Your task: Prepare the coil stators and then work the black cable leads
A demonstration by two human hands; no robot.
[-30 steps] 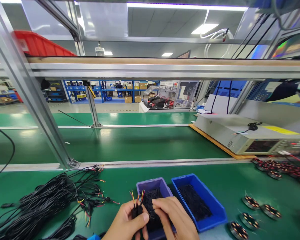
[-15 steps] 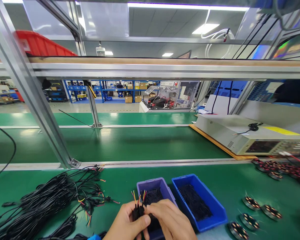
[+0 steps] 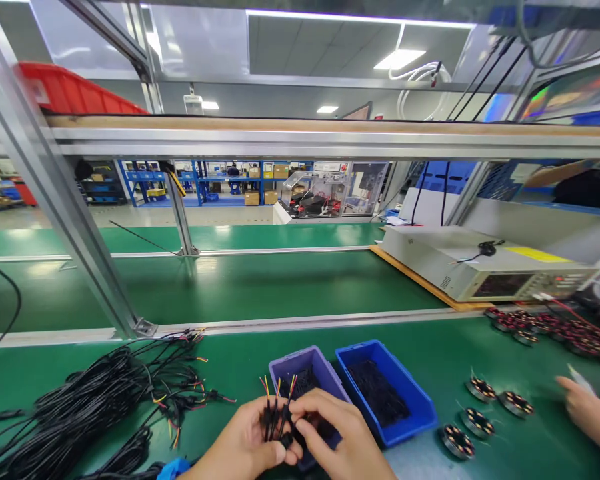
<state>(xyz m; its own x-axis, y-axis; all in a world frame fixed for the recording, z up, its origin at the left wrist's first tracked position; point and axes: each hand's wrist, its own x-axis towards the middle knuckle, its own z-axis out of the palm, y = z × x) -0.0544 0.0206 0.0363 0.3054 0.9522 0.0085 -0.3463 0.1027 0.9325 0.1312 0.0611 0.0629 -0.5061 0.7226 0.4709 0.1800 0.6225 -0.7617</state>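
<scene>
My left hand [image 3: 243, 445] is closed around a small bunch of black cable ends [image 3: 275, 417] whose red and yellow wire tips stick up. Right beside it, my right hand [image 3: 333, 433] pinches a small black piece against those cable ends. Both hands hover over the near end of a purple bin [image 3: 293, 363] that holds short black pieces. A blue bin [image 3: 405, 400] with more black pieces stands next to the purple one on its right.
A big pile of black cables [image 3: 90, 407] lies on the green mat at left. Several round copper-wound coils [image 3: 480, 390] lie at right, near another person's hand [image 3: 587, 413]. A beige instrument [image 3: 480, 267] sits behind the conveyor belt [image 3: 230, 287]; an aluminium post [image 3: 65, 193] rises at left.
My hands have shifted slightly toward me and my right fingers have moved onto the cable ends. Another person's hand has come into view at the right edge.
</scene>
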